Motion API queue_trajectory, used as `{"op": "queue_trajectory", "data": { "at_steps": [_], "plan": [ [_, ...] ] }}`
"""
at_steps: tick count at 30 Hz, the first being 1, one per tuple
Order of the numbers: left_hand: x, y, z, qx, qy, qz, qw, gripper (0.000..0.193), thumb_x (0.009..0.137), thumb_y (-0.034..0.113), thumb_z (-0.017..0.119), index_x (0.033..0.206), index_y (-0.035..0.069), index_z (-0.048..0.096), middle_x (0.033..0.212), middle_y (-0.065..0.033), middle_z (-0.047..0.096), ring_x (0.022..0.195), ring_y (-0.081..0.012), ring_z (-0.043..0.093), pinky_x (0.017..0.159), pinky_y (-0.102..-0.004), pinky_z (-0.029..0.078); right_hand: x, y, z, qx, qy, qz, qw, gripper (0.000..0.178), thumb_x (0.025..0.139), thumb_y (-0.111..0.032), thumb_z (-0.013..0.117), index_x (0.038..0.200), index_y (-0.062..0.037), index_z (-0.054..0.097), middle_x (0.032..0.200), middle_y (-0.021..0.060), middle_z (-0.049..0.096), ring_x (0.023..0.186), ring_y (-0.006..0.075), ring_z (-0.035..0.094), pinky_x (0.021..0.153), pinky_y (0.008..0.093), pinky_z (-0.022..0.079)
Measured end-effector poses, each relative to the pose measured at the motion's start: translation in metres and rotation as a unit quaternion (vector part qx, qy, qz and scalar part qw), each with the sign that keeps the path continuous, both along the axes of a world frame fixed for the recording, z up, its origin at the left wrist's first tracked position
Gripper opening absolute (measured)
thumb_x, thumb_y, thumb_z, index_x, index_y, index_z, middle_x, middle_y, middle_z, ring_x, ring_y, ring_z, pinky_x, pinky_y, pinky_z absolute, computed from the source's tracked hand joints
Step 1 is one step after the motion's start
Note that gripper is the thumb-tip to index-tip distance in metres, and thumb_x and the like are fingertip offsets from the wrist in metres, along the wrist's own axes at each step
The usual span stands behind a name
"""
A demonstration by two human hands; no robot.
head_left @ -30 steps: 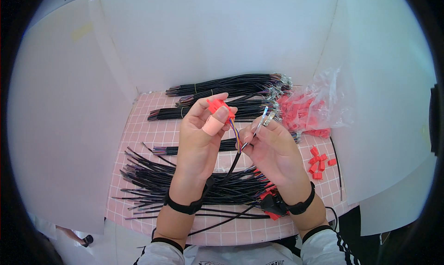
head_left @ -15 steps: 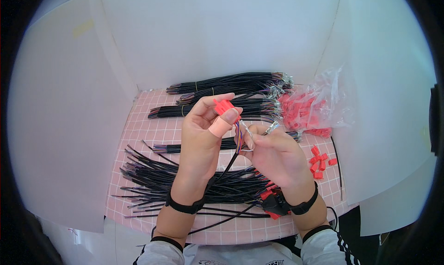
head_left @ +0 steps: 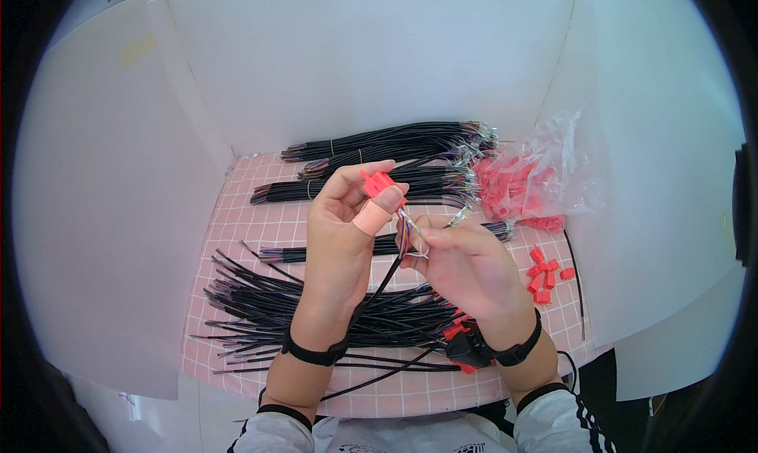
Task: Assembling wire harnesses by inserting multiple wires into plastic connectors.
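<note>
Between the thumb and fingers of my left hand (head_left: pixel 346 216) is a red plastic connector housing (head_left: pixel 379 186), tilted up to the left. An orange sleeve covers part of the thumb. Thin coloured wires (head_left: pixel 405 233) enter the housing's lower end and run down into a black cable (head_left: pixel 384 281), which passes in front of my left wrist. My right hand (head_left: pixel 474 267) is closed, pinching a white wire (head_left: pixel 414 221) close below the housing. Metal crimp terminals (head_left: pixel 460 215) stick up beside its fingertips. Whether the white wire's tip sits inside the housing, I cannot tell.
Bundled black cables (head_left: pixel 379 146) with bare terminals lie at the back. A clear bag of red housings (head_left: pixel 521 188) is at the right, with several loose red housings (head_left: pixel 545 278) in front. Many loose cables (head_left: pixel 276 311) spread beneath my forearms. White panels (head_left: pixel 371 66) enclose the table.
My right hand and the white wire have shifted slightly toward the housing. The housing has turned a little in my left fingers. The view has moved slightly.
</note>
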State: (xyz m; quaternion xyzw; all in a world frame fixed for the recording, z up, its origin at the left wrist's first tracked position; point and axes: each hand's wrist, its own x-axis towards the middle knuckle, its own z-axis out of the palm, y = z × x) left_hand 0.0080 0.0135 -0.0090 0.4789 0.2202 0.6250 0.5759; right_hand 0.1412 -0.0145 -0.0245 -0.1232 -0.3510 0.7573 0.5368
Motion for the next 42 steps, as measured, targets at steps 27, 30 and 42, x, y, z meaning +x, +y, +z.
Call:
{"op": "queue_trajectory", "data": {
  "at_steps": [27, 30, 42],
  "plan": [
    [0.009, -0.005, -0.001, 0.049, 0.049, 0.078, 0.995, 0.027, 0.072, 0.002, 0.065, 0.097, 0.001, 0.054, 0.080, -0.0040, 0.057, 0.073, -0.0074, 0.052, 0.068, -0.0200, 0.043, -0.013, 0.000, 0.002, 0.402, -0.404, -0.541, 0.618, 0.014, 0.065, 0.005, 0.063, 0.075, -0.0007, 0.054, 0.073, 0.0095, 0.053, 0.062, 0.0194, 0.053, 0.055, 0.0261, 0.043],
    [0.010, -0.004, -0.003, 0.067, 0.058, 0.088, 0.992, 0.028, 0.072, 0.001, 0.065, 0.097, 0.001, 0.054, 0.079, -0.0029, 0.056, 0.072, -0.0068, 0.052, 0.067, -0.0196, 0.043, -0.014, 0.000, 0.001, 0.416, -0.392, -0.562, 0.599, 0.014, 0.065, 0.005, 0.063, 0.075, -0.0009, 0.055, 0.072, 0.0100, 0.052, 0.062, 0.0219, 0.053, 0.054, 0.0280, 0.043],
    [0.008, -0.006, 0.000, 0.075, 0.063, 0.119, 0.988, 0.028, 0.072, 0.001, 0.065, 0.097, 0.001, 0.053, 0.079, -0.0029, 0.056, 0.072, -0.0067, 0.052, 0.067, -0.0196, 0.042, -0.015, -0.002, 0.003, 0.390, -0.403, -0.540, 0.628, 0.016, 0.066, 0.006, 0.062, 0.080, -0.0005, 0.057, 0.072, 0.0098, 0.053, 0.061, 0.0209, 0.054, 0.052, 0.0281, 0.043]
  ]
}}
